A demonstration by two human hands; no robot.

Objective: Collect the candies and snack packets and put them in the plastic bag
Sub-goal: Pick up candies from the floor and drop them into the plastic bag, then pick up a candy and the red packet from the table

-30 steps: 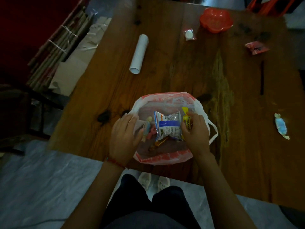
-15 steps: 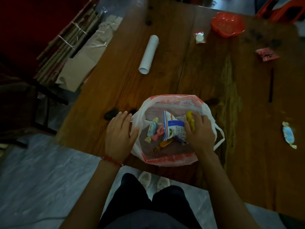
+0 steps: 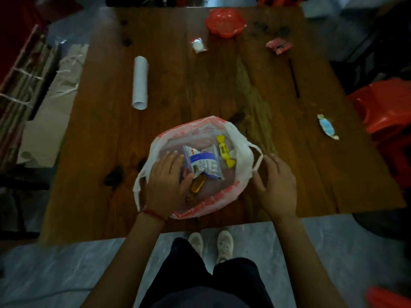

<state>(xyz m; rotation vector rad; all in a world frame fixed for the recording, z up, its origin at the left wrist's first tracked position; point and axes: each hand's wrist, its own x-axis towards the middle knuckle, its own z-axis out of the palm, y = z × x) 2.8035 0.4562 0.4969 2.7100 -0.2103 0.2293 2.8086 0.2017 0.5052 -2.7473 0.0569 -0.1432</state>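
A white plastic bag (image 3: pixel 201 130) with red print lies open on the wooden table (image 3: pixel 189 90) near its front edge. Inside it lie a blue-and-white snack packet (image 3: pixel 203 163), a yellow candy (image 3: pixel 224 151) and an amber candy (image 3: pixel 196 185). My left hand (image 3: pixel 165 185) rests flat on the bag's left side, fingers spread, thumb against the packet. My right hand (image 3: pixel 278 187) is outside the bag on the right, its fingers apart beside the right handle loop (image 3: pixel 258 158). A blue candy (image 3: pixel 327 126), a pink packet (image 3: pixel 279 45) and a clear-wrapped white candy (image 3: pixel 198 45) lie loose on the table.
A red bowl (image 3: pixel 225 22) stands at the table's far edge. A white paper roll (image 3: pixel 140 82) lies at the left. A red plastic stool (image 3: pixel 382 105) stands right of the table. Cardboard and bundled sticks (image 3: pixel 44 103) lie on the floor to the left.
My right hand has let go of the yellow candy and come out of the bag to the right handle. My left hand has moved from the bag's outside onto its left rim.
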